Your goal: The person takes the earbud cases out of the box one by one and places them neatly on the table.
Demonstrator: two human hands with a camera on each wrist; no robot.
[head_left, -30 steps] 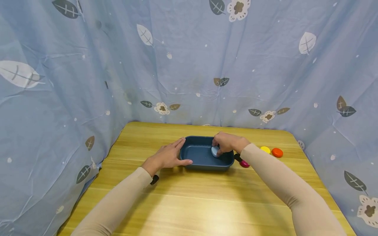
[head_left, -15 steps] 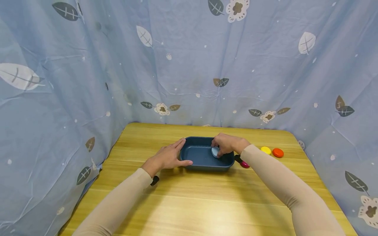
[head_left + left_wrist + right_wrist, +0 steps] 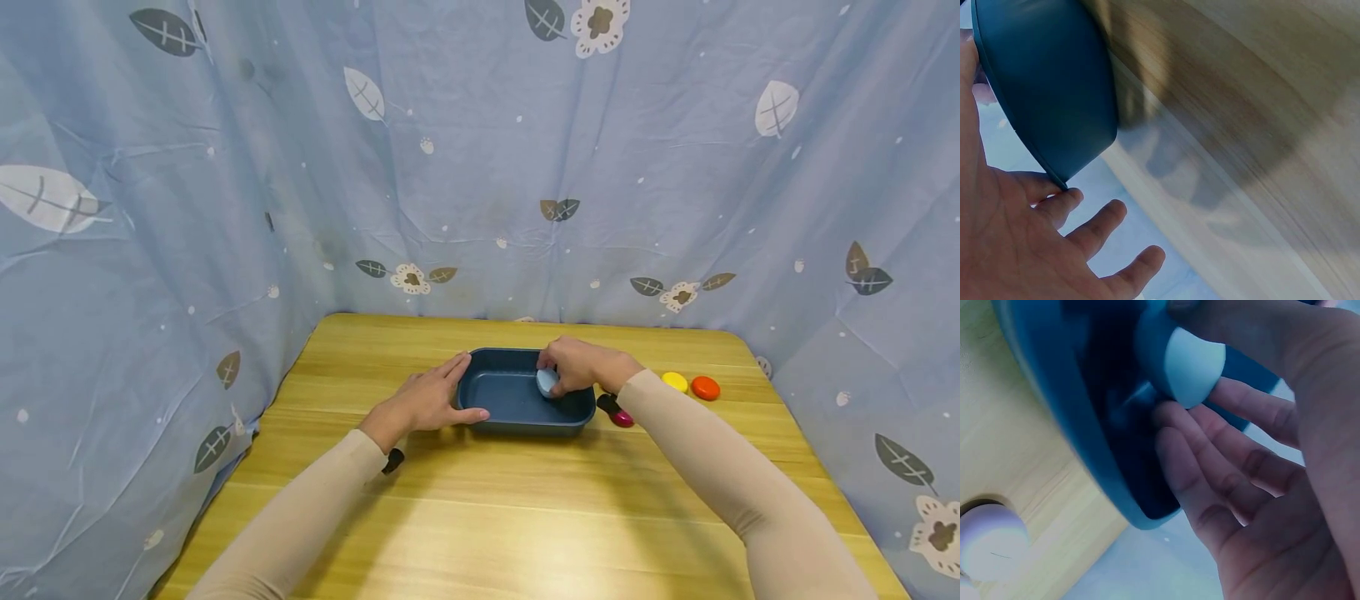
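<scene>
A dark blue rectangular tray (image 3: 525,428) sits mid-table. My left hand (image 3: 420,396) rests at its left end, thumb by the near rim and fingers stretched toward the far corner. In the left wrist view, fingertips touch the tray's rim (image 3: 1025,145) while other fingers spread free of it. My right hand (image 3: 581,367) reaches into the tray's right half and pinches a light blue disc (image 3: 547,382) between thumb and fingers. The right wrist view shows this light blue disc (image 3: 1194,369) tilted within the tray, its thumb side partly covered.
Right of the tray lie a yellow disc (image 3: 675,382), a red disc (image 3: 706,388) and a magenta disc (image 3: 622,418), the last close by the right sleeve. The wooden table (image 3: 510,517) meets a patterned blue curtain (image 3: 480,167) behind and at both sides.
Both hands keep their places at the tray. The light blue disc has tilted or risen very slightly within the right hand's pinch.
</scene>
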